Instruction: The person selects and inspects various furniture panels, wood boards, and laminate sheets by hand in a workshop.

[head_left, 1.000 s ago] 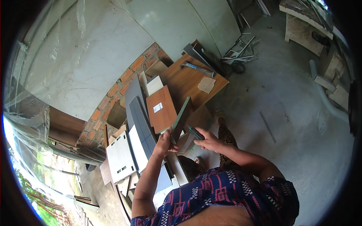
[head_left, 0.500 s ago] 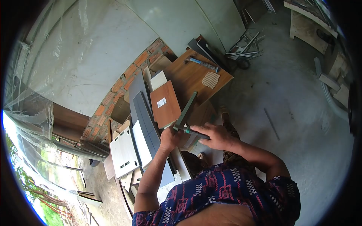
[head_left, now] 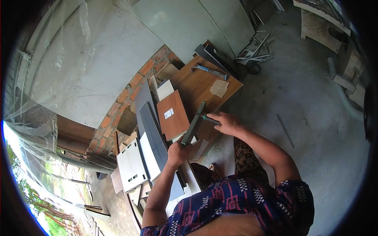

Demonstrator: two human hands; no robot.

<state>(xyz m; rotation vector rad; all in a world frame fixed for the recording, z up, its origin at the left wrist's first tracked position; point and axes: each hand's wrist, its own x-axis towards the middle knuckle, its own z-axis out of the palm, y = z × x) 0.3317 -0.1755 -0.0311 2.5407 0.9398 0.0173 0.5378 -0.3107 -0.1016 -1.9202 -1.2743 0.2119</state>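
Note:
My left hand [head_left: 178,152] is closed around the lower end of a narrow dark green strip [head_left: 192,128], which slants up and to the right. My right hand [head_left: 228,123] grips the handle of a tool [head_left: 210,119] with a green and black grip; its tip meets the strip's upper part, and its exact kind is too small to tell. Beside the strip lies a reddish-brown board [head_left: 173,114] with a white label. Beyond it, a blue-handled hammer [head_left: 211,71] and a piece of corrugated cardboard [head_left: 219,88] rest on a larger brown board [head_left: 189,76].
A white slotted panel [head_left: 132,165] and long dark grey boards [head_left: 151,129] lie at the left of the stack. Scrap strips [head_left: 258,51] are heaped on the floor near the wall. At the right are a grey hose [head_left: 346,98] and a wooden stand [head_left: 321,31].
My right hand and its tool have moved up along the strip, away from my left hand. My left hand has shifted slightly down, with the strip still in it.

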